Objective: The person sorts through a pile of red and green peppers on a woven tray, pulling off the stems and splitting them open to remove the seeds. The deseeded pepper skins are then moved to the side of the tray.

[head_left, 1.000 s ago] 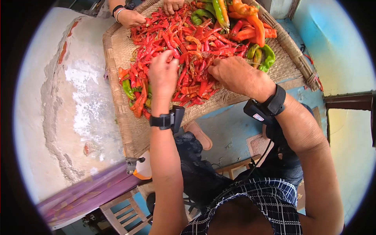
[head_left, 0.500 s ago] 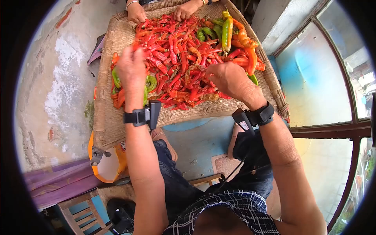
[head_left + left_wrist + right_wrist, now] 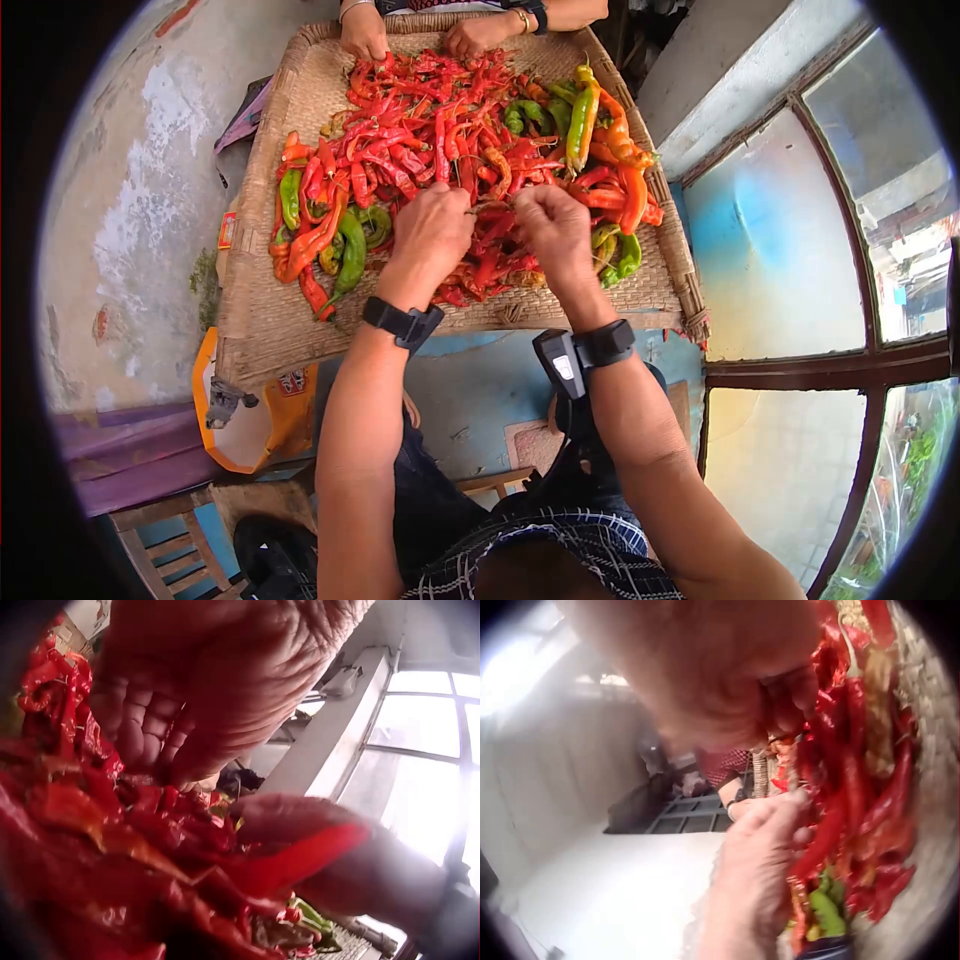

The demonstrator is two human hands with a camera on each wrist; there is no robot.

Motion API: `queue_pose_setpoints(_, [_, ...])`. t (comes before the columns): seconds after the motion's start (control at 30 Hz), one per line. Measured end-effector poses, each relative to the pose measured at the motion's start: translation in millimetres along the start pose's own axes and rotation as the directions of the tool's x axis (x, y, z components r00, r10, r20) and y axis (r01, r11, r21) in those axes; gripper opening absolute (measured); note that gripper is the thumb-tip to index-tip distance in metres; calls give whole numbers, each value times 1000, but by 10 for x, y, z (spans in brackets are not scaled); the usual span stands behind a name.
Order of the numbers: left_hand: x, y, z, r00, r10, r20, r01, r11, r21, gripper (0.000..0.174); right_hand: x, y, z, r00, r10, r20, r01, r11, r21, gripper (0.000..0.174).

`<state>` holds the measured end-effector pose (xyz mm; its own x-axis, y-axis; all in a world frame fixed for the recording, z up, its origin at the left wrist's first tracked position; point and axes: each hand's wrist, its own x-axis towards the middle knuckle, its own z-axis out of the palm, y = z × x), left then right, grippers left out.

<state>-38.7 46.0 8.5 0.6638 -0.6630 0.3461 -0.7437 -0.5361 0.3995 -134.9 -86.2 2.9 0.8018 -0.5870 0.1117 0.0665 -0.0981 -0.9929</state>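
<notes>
Red chillies lie heaped across the middle and far part of a woven tray, which rests tilted against a patchy plaster wall on the left and reaches almost to a window frame on the right. Green chillies and a few orange ones sit in a loose clump at the tray's left edge, and longer green and orange peppers are piled along its right edge. Another person's hands rest on the heap at the far rim. An orange container shows below the tray's near left corner. Nothing lies between the near hands and the heap. The left hand and the right hand hang close together over the near side of the pile, knuckles up, both wrists wearing black bands. Each hand has its fingers curled in and pinches at the red chillies, with a thin stem showing between the two. The wrist views show the fingertips buried in red pods, too close and blurred to tell which single pod each one grips.
</notes>
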Motion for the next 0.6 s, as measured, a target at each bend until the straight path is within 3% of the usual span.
queue_pose_setpoints(0.03, [6,-17,-53,1000,-6,-2,6,999,-41,15,11,68,-25,969,-249,2,234,909,-346,16])
queue_pose_setpoints(0.07, [25,-32,-106,1000,-8,-7,7,999,-42,15,23,137,-46,879,-469,89,413,652,-636,19])
queue_pose_setpoints(0.1, [49,-31,-193,999,-45,8,46,992,-120,15,-34,45,-35,928,-356,106,328,650,-685,26])
queue_pose_setpoints(0.13, [50,-33,-277,996,-81,28,85,977,-198,14,-19,103,-44,927,-358,110,332,648,-686,26])
queue_pose_setpoints(0.2, [62,-54,-424,998,-30,-47,17,967,-255,14,18,198,-67,904,-395,164,385,583,-716,21])
queue_pose_setpoints(0.27, [104,-62,-549,961,-204,-187,131,931,-339,13,68,134,-103,928,-314,200,353,568,-744,20])
queue_pose_setpoints(0.3, [120,-137,-584,941,-193,-277,97,941,-324,13,85,60,-102,947,-229,227,318,554,-770,18])
queue_pose_setpoints(0.33, [122,-195,-669,931,-274,-241,191,929,-318,17,104,6,-99,947,-226,229,318,550,-772,18])
queue_pose_setpoints(0.4, [179,-404,-627,798,-156,-582,55,981,-187,23,160,-76,-93,919,-279,278,389,534,-750,13])
queue_pose_setpoints(0.43, [162,-426,-624,796,-160,-584,57,980,-191,23,182,-106,-104,876,-392,279,463,525,-714,12])
queue_pose_setpoints(0.47, [130,-453,-627,775,-36,-631,145,982,122,26,185,-143,-105,873,-394,288,469,519,-715,12])
queue_pose_setpoints(0.5, [96,-426,-667,767,94,-635,240,876,419,30,181,-218,-80,918,-332,218,395,714,-578,11])
queue_pose_setpoints(0.53, [66,-350,-673,766,90,-637,246,874,420,30,177,-247,-54,956,-246,159,291,868,-402,9])
queue_pose_setpoints(0.57, [43,-219,-645,903,-157,-401,164,986,-16,31,195,-217,-12,972,-189,142,224,925,-307,7])
queue_pose_setpoints(0.6, [32,-92,-609,967,-248,-52,197,866,-458,32,188,-213,35,972,-186,144,223,925,-307,7])
